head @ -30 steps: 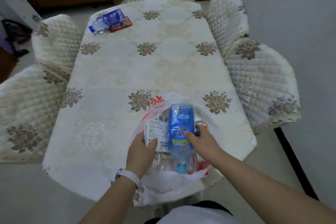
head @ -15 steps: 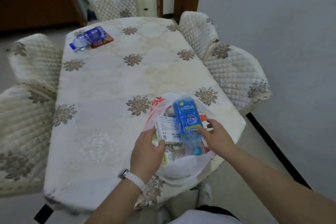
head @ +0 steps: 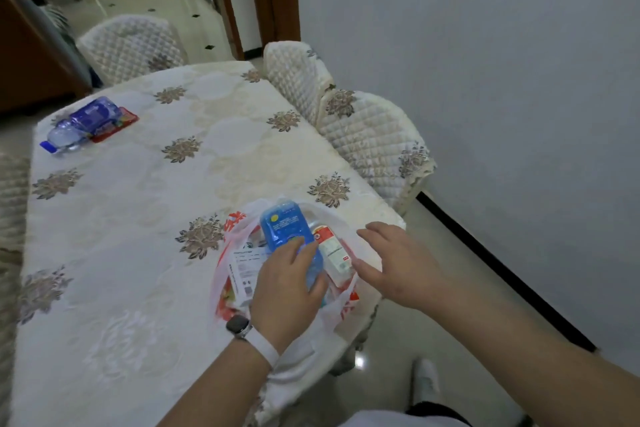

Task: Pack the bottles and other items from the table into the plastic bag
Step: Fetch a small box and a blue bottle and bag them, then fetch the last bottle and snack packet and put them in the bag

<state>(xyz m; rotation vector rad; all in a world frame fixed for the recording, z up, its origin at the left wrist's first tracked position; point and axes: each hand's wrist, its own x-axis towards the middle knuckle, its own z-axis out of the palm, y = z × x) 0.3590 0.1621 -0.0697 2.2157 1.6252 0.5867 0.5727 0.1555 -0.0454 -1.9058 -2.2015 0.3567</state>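
1. Blue bottle (head: 282, 227) lies inside the plastic bag (head: 219, 282) at the table's (head: 138, 218) near right corner; rigid, likely slick, best gripped mid-body.
2. Left hand (head: 287, 291) clasps it; right hand (head: 396, 263) hovers spread beside the bag's flimsy rim.

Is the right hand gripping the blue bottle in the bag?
No, the left hand holds the blue bottle; the right hand hovers open beside it.

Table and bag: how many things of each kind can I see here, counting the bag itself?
Bottles: 3 (blue bottle, white-and-red bottle, water bottle)
Red packet: 1
White box: 1
Plastic bag: 1
Total: 6
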